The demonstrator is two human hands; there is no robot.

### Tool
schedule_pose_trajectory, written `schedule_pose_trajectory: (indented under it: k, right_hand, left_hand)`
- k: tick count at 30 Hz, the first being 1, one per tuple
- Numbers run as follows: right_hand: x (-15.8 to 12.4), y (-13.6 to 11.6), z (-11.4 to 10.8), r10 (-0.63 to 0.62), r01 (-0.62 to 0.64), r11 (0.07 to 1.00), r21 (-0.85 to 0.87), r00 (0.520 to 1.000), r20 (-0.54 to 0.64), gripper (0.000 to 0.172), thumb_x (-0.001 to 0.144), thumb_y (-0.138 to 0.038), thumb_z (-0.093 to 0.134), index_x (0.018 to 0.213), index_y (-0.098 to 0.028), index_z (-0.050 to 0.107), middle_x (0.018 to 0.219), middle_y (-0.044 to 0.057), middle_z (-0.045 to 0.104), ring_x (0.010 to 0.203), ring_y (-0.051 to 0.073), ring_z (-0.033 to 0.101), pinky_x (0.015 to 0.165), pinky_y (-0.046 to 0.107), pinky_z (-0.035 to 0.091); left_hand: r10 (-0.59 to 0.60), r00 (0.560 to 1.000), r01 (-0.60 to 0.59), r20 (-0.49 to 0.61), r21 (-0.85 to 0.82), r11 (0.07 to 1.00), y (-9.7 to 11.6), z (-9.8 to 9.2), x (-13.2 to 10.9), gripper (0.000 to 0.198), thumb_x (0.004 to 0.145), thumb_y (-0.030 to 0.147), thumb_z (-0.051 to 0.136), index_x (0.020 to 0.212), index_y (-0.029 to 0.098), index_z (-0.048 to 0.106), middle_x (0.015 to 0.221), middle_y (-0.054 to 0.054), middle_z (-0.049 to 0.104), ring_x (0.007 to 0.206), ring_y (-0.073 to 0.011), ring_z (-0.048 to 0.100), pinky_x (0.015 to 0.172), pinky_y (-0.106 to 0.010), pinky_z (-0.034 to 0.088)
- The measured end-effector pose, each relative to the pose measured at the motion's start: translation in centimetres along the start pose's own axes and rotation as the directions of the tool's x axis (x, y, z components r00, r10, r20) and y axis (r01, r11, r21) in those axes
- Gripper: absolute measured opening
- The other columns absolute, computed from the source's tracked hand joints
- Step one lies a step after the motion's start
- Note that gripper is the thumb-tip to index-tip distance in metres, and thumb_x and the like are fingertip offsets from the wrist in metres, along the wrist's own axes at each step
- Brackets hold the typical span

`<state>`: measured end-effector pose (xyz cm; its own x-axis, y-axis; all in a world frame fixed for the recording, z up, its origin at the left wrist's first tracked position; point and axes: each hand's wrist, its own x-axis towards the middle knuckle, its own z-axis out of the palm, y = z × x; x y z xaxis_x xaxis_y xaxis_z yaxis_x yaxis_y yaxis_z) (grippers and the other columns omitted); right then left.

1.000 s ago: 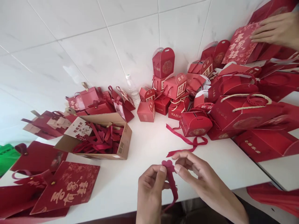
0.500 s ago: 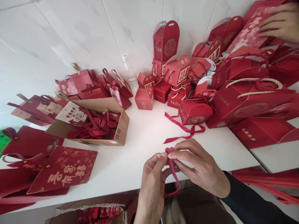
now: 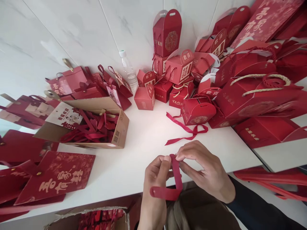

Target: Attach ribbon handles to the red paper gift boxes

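Over the table's front edge, both hands pinch the upper end of a dark red strap point(image 3: 177, 175). My left hand point(image 3: 157, 179) is closed, its thumb pressed on the strap's top. My right hand point(image 3: 203, 169) grips the same end from the right between thumb and fingertips. Below the fingers the strap hangs down and bends left, its rounded end with a small hole lying across my left wrist. Beyond the hands, a loose red ribbon point(image 3: 185, 139) lies curled on the white table point(image 3: 139, 137).
At left stands a cardboard box point(image 3: 124, 127) full of red straps, among red gift bags point(image 3: 64, 172). Red gift boxes point(image 3: 199, 111) are piled at the back and right. A clear bottle point(image 3: 129, 72) stands by the wall. An open carton point(image 3: 127, 214) sits below the table edge.
The strap's lower end has swung up and left across my left wrist. Another person's hand at the upper right is out of view. The camera view has shifted slightly.
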<state>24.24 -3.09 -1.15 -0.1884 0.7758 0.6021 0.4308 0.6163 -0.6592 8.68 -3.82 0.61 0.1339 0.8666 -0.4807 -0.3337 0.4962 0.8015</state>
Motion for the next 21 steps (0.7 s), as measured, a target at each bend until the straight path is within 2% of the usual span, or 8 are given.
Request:
schedule_pose_trajectory:
  k: [3,6,7,9,11,12,17,21]
  right_hand:
    - [-0.1,-0.1,-0.2,0.084,-0.085,0.996,0.024,0.996,0.025,0.012,0.1,-0.011,0.061,0.104,-0.022,0.062,0.096,0.001,0.067,0.092,0.014,0.064,0.084,0.027,0.053]
    - [-0.3,-0.3,-0.5,0.214,-0.217,0.973,0.075,0.976,0.049,0.008,0.102,-0.017,0.06,0.104,-0.025,0.062,0.096,-0.002,0.068,0.089,0.012,0.066,0.081,0.023,0.053]
    - [-0.4,-0.3,-0.6,0.255,-0.26,0.961,0.096,0.965,0.064,0.007,0.102,-0.019,0.061,0.103,-0.026,0.063,0.095,-0.003,0.068,0.089,0.012,0.067,0.081,0.022,0.053]
    - [-0.5,-0.5,-0.9,0.325,-0.339,0.928,0.151,0.939,0.11,0.006,0.101,-0.022,0.062,0.104,-0.028,0.064,0.097,-0.004,0.069,0.09,0.011,0.068,0.083,0.021,0.053]
    - [-0.4,-0.7,-1.2,0.396,-0.423,0.879,0.22,0.905,0.158,0.004,0.101,-0.026,0.065,0.104,-0.028,0.066,0.097,-0.004,0.07,0.091,0.012,0.068,0.083,0.021,0.053]
    - [-0.4,-0.8,-1.3,0.432,-0.465,0.847,0.258,0.884,0.177,0.003,0.101,-0.028,0.065,0.103,-0.028,0.067,0.096,-0.004,0.07,0.091,0.013,0.069,0.082,0.022,0.054]
    - [-0.1,-1.1,-1.5,0.529,-0.597,0.694,0.404,0.802,0.276,0.01,0.098,-0.034,0.07,0.098,-0.024,0.069,0.091,-0.001,0.07,0.087,0.016,0.067,0.081,0.027,0.055]
    - [0.1,-1.2,-1.5,0.543,-0.647,0.686,0.332,0.759,0.358,0.012,0.1,-0.035,0.065,0.098,-0.024,0.069,0.09,-0.001,0.068,0.085,0.015,0.062,0.076,0.026,0.05]
  left_hand:
    - [0.089,0.991,-0.062,-0.1,0.249,0.967,0.0,-0.1,-0.4,0.046,0.087,0.062,0.069,0.076,0.018,0.07,0.07,-0.002,0.066,0.071,-0.016,0.061,0.07,-0.027,0.049]
    - [0.256,0.957,-0.185,-0.136,0.392,0.901,-0.1,-0.5,-0.9,0.04,0.092,0.06,0.065,0.1,0.021,0.074,0.092,-0.006,0.073,0.085,-0.0197,0.066,0.074,-0.028,0.051]
    - [0.31,0.944,-0.242,-0.115,0.401,0.883,-0.2,-0.7,-1.0,0.038,0.092,0.056,0.066,0.11,0.023,0.073,0.103,-0.007,0.074,0.092,-0.021,0.067,0.079,-0.029,0.053]
    - [0.383,0.924,-0.357,0.014,0.396,0.846,-0.2,-0.9,-1.1,0.033,0.094,0.047,0.067,0.12,0.026,0.071,0.117,-0.008,0.072,0.102,-0.0222,0.067,0.087,-0.032,0.054]
    - [0.422,0.898,-0.436,0.124,0.376,0.818,-0.2,-0.9,-1.1,0.027,0.095,0.038,0.068,0.117,0.024,0.073,0.117,-0.009,0.072,0.102,-0.0223,0.068,0.092,-0.033,0.054]
    - [0.436,0.89,-0.453,0.134,0.368,0.812,-0.2,-0.8,-1.1,0.023,0.094,0.035,0.069,0.114,0.023,0.075,0.114,-0.009,0.073,0.1,-0.0223,0.068,0.091,-0.033,0.055]
    - [0.455,0.891,-0.431,0.011,0.343,0.835,0.0,-0.3,-1.0,0.009,0.086,0.028,0.078,0.091,0.021,0.078,0.091,-0.005,0.073,0.09,-0.0215,0.068,0.082,-0.029,0.054]
    - [0.444,0.896,-0.407,-0.022,0.359,0.84,0.0,-0.2,-0.9,0.008,0.086,0.029,0.077,0.083,0.022,0.077,0.085,-0.004,0.072,0.084,-0.0215,0.068,0.077,-0.029,0.053]
